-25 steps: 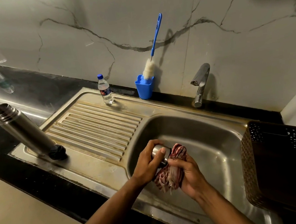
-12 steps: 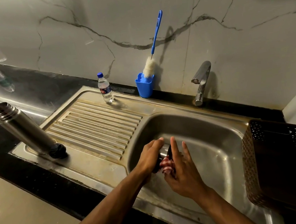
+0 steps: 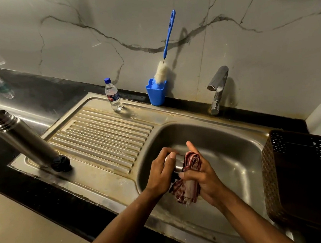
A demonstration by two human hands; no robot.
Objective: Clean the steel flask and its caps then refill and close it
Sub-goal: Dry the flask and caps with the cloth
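Note:
Over the sink basin (image 3: pixel 235 153) my left hand (image 3: pixel 160 172) grips a steel cap (image 3: pixel 176 164), mostly hidden by my fingers. My right hand (image 3: pixel 202 178) holds a red-and-white striped cloth (image 3: pixel 188 179) pressed against the cap, thumb raised. The open steel flask (image 3: pixel 22 139) stands uncapped on the drainboard's left corner, looking tilted in the wide-angle view. A small black cap (image 3: pixel 60 163) lies at its base. A small water bottle (image 3: pixel 112 94) with a blue lid stands at the back of the drainboard.
A blue cup (image 3: pixel 157 94) holding a bottle brush (image 3: pixel 168 40) stands against the marble wall. The steel tap (image 3: pixel 218 88) rises behind the basin. A dark perforated basket (image 3: pixel 306 174) sits at the right edge. Black counter surrounds the ribbed drainboard (image 3: pixel 100 137).
Half a second ago my right hand was spread with the cloth mostly hidden behind it; now it has turned, and the cloth shows bunched in it against the cap. The flask has not moved.

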